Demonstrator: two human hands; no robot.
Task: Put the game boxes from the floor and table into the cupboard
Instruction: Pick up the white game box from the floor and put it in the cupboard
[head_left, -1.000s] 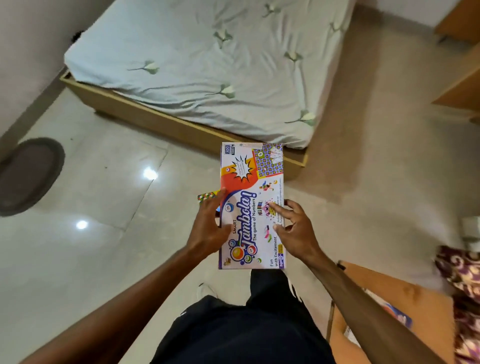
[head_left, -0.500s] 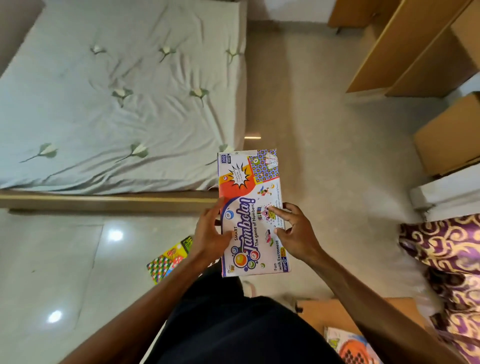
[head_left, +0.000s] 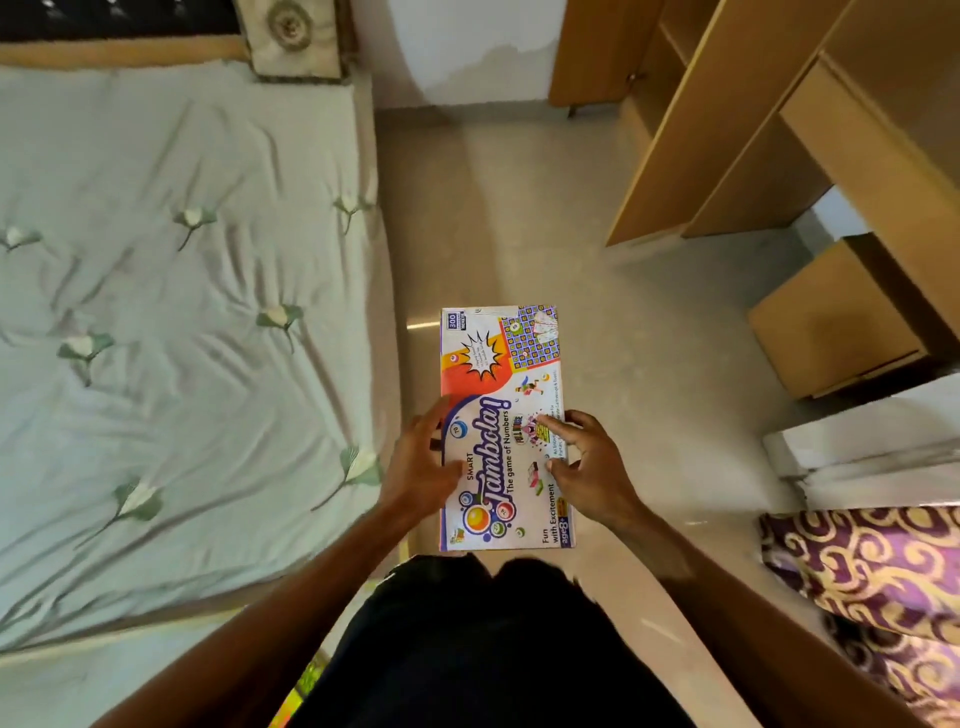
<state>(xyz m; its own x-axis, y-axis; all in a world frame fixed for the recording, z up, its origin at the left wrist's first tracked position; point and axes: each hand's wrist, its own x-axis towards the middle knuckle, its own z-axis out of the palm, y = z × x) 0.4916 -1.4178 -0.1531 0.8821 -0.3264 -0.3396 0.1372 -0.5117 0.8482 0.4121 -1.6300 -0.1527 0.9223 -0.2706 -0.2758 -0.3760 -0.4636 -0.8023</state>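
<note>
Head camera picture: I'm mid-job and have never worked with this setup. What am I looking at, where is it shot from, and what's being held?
There is no machine here: a person works with two bare hands. The single picture comes from a camera worn on the person's head, looking forward and down, so both arms enter from the bottom edge. The left hand and the right hand grip the two long sides of a colourful Tambola game box, held flat above the floor. A bed fills the left side. The wooden cupboard units stand at upper right, probably where the box is headed. A purple patterned cloth shows at lower right. The dark shape at the bottom is the person's own clothing.
</note>
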